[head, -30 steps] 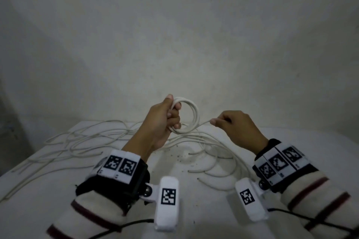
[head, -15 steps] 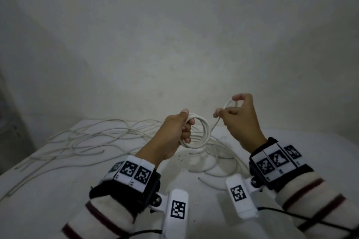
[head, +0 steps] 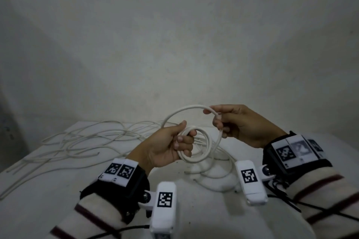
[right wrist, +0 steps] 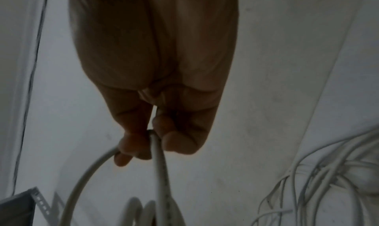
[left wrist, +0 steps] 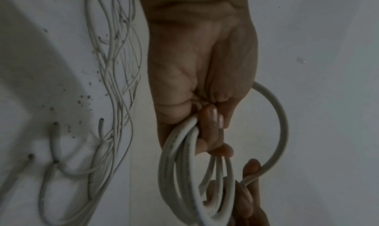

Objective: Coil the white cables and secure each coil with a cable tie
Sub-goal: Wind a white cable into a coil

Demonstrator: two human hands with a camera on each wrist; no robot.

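Note:
My left hand (head: 174, 141) grips a small coil of white cable (head: 202, 156) held up above the white table (head: 58, 190); the left wrist view shows several turns of the coil (left wrist: 184, 172) running under its curled fingers. My right hand (head: 221, 120) pinches the free length of the same cable (head: 184, 109) between thumb and fingers, bent into a wide loop above and right of the coil. That cable (right wrist: 160, 164) passes between the right thumb and fingers in the right wrist view. No cable tie is visible.
Several loose white cables (head: 93, 137) sprawl over the table's far left and centre, with more (head: 213, 172) lying under the hands. Cut cable ends (left wrist: 100, 125) lie on the table. A pale wall (head: 174, 44) rises right behind the table. A grey metal bracket (right wrist: 24, 206) shows low left.
My right hand has risen and swung the free cable into a large new loop toward the coil. My left hand with the coil has shifted right and nearer.

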